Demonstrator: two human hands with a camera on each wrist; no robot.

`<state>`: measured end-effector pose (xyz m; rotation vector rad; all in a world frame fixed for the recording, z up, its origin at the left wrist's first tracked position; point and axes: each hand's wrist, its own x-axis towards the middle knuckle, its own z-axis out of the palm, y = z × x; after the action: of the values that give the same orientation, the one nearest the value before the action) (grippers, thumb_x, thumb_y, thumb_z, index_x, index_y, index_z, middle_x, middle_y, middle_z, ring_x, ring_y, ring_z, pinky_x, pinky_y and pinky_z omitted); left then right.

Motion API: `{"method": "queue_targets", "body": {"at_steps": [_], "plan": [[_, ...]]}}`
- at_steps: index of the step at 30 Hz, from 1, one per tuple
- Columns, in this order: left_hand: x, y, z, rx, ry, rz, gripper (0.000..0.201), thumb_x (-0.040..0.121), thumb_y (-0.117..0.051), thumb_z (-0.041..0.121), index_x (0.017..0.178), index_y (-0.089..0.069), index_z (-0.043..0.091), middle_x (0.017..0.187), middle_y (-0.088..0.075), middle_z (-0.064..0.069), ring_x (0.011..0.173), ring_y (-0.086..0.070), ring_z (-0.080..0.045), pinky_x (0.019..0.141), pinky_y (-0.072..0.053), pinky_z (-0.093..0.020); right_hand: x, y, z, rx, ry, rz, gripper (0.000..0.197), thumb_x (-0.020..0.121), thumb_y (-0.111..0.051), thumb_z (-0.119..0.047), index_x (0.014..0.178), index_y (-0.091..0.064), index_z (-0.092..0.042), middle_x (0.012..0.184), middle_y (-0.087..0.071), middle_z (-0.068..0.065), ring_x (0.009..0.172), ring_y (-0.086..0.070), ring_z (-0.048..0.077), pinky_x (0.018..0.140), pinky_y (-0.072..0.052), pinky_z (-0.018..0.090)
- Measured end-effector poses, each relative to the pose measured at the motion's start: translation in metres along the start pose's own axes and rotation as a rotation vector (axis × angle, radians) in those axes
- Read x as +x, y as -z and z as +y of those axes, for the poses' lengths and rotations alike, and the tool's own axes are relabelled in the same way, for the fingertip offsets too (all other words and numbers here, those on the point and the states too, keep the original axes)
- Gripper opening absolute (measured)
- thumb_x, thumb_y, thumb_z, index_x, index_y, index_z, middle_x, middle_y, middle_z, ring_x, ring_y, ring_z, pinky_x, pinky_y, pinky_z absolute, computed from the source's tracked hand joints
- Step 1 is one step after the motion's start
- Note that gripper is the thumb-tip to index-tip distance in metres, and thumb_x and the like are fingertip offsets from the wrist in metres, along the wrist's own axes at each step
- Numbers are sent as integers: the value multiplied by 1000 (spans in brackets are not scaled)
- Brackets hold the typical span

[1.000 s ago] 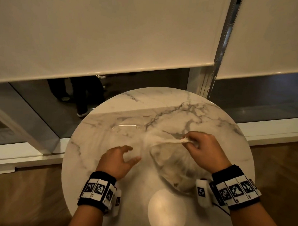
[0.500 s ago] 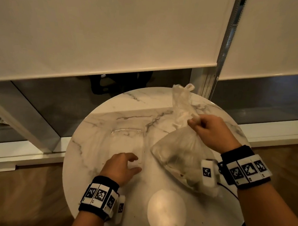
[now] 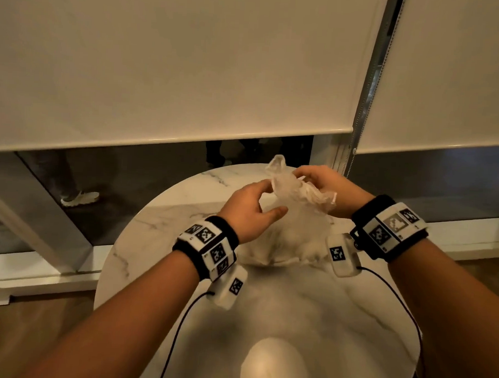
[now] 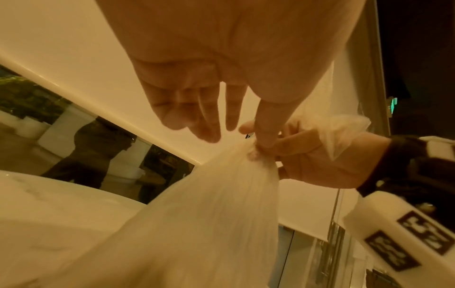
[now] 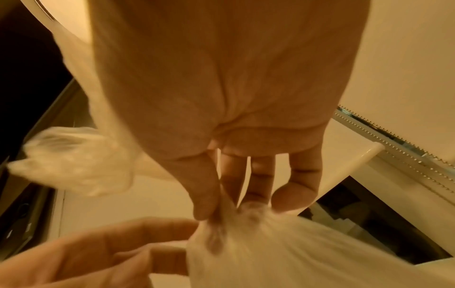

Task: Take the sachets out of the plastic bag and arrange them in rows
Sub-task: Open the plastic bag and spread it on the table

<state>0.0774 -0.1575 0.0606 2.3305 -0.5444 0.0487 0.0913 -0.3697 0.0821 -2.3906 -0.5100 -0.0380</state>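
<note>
A translucent plastic bag stands on the round marble table, its neck twisted into a knot. The sachets inside are only a pale blur. My right hand pinches the bag at the knot and holds the neck up; the loose top sticks out above. My left hand is raised to the left side of the neck with its fingers stretched out and spread. Its thumb tip touches the knot. It grips nothing.
The table stands against a window with two lowered roller blinds and a bead chain at the back right. A bright lamp reflection lies on the near tabletop. Wooden floor shows at the left.
My right hand has lifted the bag's neck higher and farther from me. My left hand has left the tabletop and risen to the bag's neck.
</note>
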Motion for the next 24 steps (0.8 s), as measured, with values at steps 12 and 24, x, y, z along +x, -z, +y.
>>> {"method": "queue_targets", "body": {"at_steps": [12,24], "plan": [[32,-4,16,-434,119,-55,11,94,-66,17,103,-64,11,100,-70,-11,58,-67,-19,52,-53,-26,-13,20,-13,248,-98,103,12,89,-73,-10,99,-68,-7,85,-72,12,68,-65,21,56,-51,31],[49,-5,6,-580,200,-84,18,95,-63,7,108,-60,-5,81,-66,-21,58,-69,-20,55,-58,-27,9,31,3,355,-295,22,16,101,-54,-5,89,-64,-7,78,-65,11,64,-65,21,59,-59,31]]}}
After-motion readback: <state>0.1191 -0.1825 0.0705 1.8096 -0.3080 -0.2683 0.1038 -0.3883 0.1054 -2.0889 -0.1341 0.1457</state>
